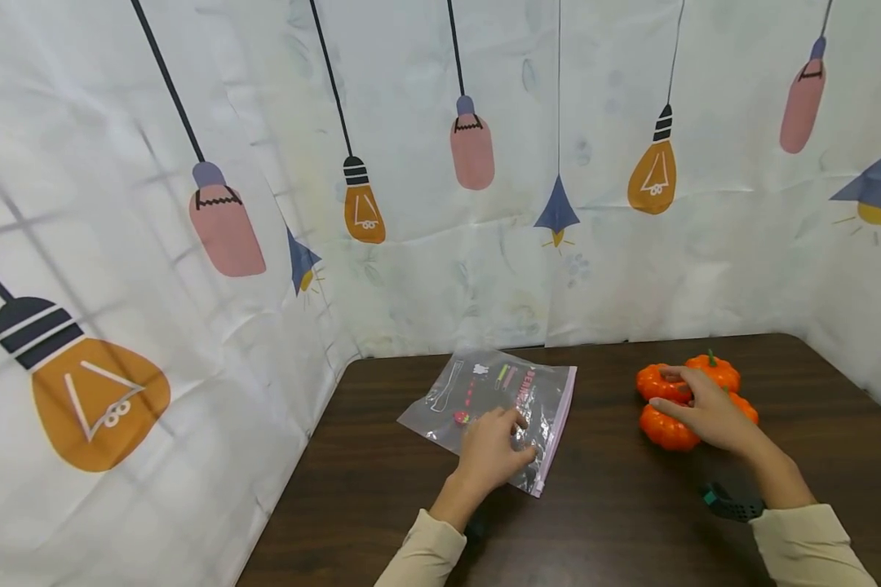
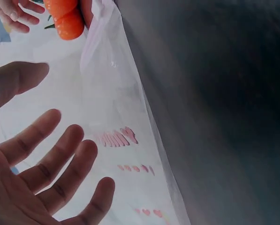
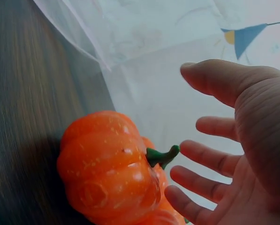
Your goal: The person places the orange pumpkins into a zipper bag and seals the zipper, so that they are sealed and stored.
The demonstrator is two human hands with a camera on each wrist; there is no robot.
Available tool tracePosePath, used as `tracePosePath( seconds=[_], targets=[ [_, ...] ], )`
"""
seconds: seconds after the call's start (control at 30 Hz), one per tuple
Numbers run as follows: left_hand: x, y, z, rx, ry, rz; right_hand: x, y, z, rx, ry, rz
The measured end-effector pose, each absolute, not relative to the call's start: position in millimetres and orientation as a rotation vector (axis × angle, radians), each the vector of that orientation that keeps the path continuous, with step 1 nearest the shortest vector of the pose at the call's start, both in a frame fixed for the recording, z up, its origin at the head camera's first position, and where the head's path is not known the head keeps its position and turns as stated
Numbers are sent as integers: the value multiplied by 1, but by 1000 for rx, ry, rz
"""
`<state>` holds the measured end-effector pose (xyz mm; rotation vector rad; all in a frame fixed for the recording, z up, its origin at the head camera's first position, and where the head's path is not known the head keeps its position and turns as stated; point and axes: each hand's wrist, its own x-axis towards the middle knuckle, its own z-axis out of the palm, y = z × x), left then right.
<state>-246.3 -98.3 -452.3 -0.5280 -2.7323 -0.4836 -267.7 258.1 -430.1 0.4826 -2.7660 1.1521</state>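
Observation:
A clear plastic zip bag (image 1: 501, 390) with printed pictures and a pale pink zip edge lies flat on the table. Over its near part is my left hand (image 1: 488, 452), fingers apart and slightly bent; the left wrist view shows nothing in its grasp. To the right, several small orange pumpkins (image 1: 668, 429) with green stems sit in a tight cluster. My right hand (image 1: 715, 416) hovers over them and hides part of the group. In the right wrist view its spread fingers are beside a pumpkin (image 3: 107, 164) and its green stem (image 3: 163, 155), holding nothing.
The dark wooden table (image 1: 609, 522) carries the bag and pumpkins. A white curtain (image 1: 426, 285) printed with lamps and bulbs stands along its back and left sides. A black strap-like object (image 1: 732, 505) shows beside my right wrist.

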Motion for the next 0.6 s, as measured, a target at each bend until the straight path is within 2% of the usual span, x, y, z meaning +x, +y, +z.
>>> tracePosePath(
  seconds=[0.6],
  targets=[
    [-239,-87,-460,-606,-2928,-248,-268,271,-434,562,-2872,1074]
  ],
)
